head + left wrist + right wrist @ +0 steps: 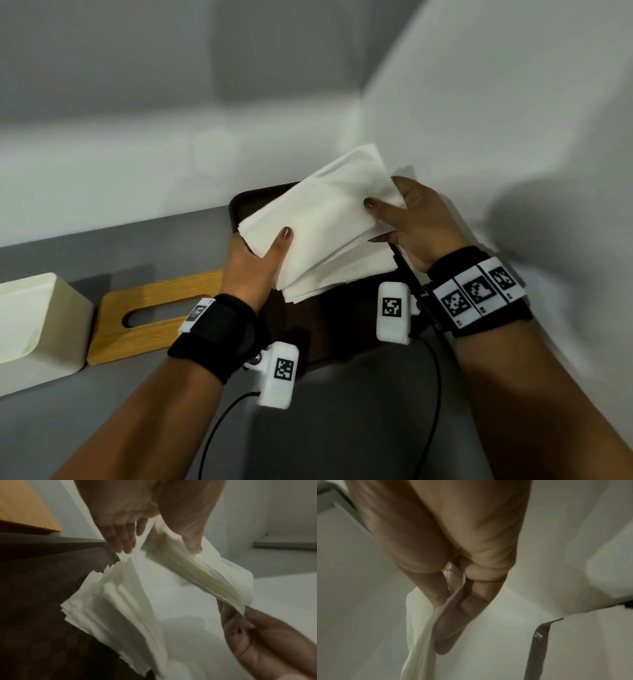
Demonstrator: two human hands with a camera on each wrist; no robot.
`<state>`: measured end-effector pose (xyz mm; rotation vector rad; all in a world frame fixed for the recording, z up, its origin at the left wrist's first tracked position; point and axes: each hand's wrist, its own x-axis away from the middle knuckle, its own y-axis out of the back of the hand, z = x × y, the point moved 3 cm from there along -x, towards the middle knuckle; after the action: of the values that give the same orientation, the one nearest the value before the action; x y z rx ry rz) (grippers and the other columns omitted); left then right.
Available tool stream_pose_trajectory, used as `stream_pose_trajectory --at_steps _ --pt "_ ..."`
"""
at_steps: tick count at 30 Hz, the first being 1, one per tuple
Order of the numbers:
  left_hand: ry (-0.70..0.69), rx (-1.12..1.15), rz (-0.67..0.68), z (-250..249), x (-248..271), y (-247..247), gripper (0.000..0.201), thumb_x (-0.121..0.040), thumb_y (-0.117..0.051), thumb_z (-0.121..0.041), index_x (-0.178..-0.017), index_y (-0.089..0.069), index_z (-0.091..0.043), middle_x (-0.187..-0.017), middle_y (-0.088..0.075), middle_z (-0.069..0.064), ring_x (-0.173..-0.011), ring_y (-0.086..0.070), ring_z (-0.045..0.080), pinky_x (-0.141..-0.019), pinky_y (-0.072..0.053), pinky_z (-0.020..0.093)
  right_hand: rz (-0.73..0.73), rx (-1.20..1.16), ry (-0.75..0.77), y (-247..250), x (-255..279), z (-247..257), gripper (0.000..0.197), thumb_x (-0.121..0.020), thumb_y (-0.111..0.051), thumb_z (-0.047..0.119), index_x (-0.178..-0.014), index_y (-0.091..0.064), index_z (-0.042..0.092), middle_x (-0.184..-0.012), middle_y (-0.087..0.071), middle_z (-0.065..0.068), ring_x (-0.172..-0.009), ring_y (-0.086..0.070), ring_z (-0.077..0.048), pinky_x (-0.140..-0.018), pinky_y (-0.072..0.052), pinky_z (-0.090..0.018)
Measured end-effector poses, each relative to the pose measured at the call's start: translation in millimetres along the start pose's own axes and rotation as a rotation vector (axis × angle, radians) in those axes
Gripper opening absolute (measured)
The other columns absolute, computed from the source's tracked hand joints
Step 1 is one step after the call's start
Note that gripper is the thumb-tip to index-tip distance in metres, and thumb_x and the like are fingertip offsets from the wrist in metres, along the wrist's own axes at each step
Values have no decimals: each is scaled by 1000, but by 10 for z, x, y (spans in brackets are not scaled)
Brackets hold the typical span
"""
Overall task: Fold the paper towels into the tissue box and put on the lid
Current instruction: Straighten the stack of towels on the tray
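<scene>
A thick wad of white paper towels (322, 212) is lifted above a dark tray (329, 325). My left hand (260, 253) grips its near left end, thumb on top. My right hand (404, 222) pinches the far right end between thumb and fingers. The left wrist view shows the lifted towels (202, 577) raised off a second pile of towels (116, 601) that lies on the tray. In the right wrist view the towel edge (426, 632) runs between thumb and fingers. The cream tissue box (30, 329) stands open at the left, its wooden lid (154, 318) flat beside it.
The grey tabletop (102, 428) meets white walls (496, 154) at a corner just behind the tray. Black cables (435, 394) run from the wrist cameras across the near table. The lid has an oval slot (154, 317).
</scene>
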<state>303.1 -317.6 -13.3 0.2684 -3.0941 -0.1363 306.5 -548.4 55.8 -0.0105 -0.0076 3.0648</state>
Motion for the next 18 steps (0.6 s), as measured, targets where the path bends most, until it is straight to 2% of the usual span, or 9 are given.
stream_pose_trajectory --at_steps 3,5,7,8,10,12,14,16,18 --pt "-67 253 120 -129 62 143 52 -88 -68 -31 -135 -52 -16 -130 -65 1 -121 -61 17 -101 -47 36 18 -89 24 -174 64 70 16 -89 -66 7 -98 -67 20 -94 -71 -2 -85 -69 -18 -66 -61 -38" --pt "-64 305 59 -219 95 291 46 -88 -68 -20 -130 -55 -9 -125 -67 7 -115 -65 20 -98 -51 39 4 -89 10 -330 90 41 16 -90 -65 7 -101 -66 19 -94 -70 1 -83 -68 -15 -63 -59 -33" --pt "-49 256 -12 -265 106 532 38 -89 -68 -14 -125 -59 -8 -119 -70 8 -102 -70 15 -84 -56 34 -7 -66 -24 -553 130 -2 20 -91 -64 8 -110 -63 16 -97 -69 2 -83 -68 -12 -61 -58 -30" --pt "-34 204 -30 -275 107 692 35 -90 -68 -17 -123 -60 -11 -117 -70 5 -97 -70 12 -76 -58 34 7 -56 -42 -695 145 -24 23 -92 -63 9 -115 -62 14 -101 -69 0 -87 -67 -14 -62 -58 -31" --pt "34 123 -30 -253 81 986 33 -89 -69 -27 -120 -61 -21 -114 -70 0 -97 -69 18 -71 -60 44 51 -25 -83 -941 181 -56 17 -95 -61 16 -112 -62 17 -109 -67 -4 -94 -66 -19 -65 -59 -35" --pt "0 36 -46 -256 65 1386 34 -88 -69 -28 -120 -63 -18 -113 -71 0 -103 -68 22 -83 -58 46 89 42 -128 -1238 238 -58 9 -96 -58 24 -99 -65 19 -103 -69 -6 -89 -66 -18 -68 -61 -39" --pt "-43 -46 -65 -273 83 1788 34 -86 -70 -28 -117 -66 -14 -111 -73 1 -103 -69 17 -92 -55 40 130 145 -134 -1537 253 -93 20 -96 -58 30 -97 -68 12 -101 -71 -14 -86 -66 -19 -75 -58 -41" --pt "-36 -73 -73 -257 131 2211 29 -85 -69 -29 -111 -68 -15 -107 -75 1 -99 -71 17 -91 -54 39 200 192 -122 -1903 302 -128 15 -95 -59 25 -96 -70 14 -100 -74 -11 -90 -68 -18 -80 -57 -37" --pt "-6 -83 -112 -217 188 2658 28 -85 -69 -33 -108 -68 -16 -104 -75 2 -97 -71 20 -88 -56 40 267 177 -105 -2305 371 -170 11 -94 -61 18 -99 -70 19 -104 -75 -4 -96 -71 -19 -91 -56 -40"
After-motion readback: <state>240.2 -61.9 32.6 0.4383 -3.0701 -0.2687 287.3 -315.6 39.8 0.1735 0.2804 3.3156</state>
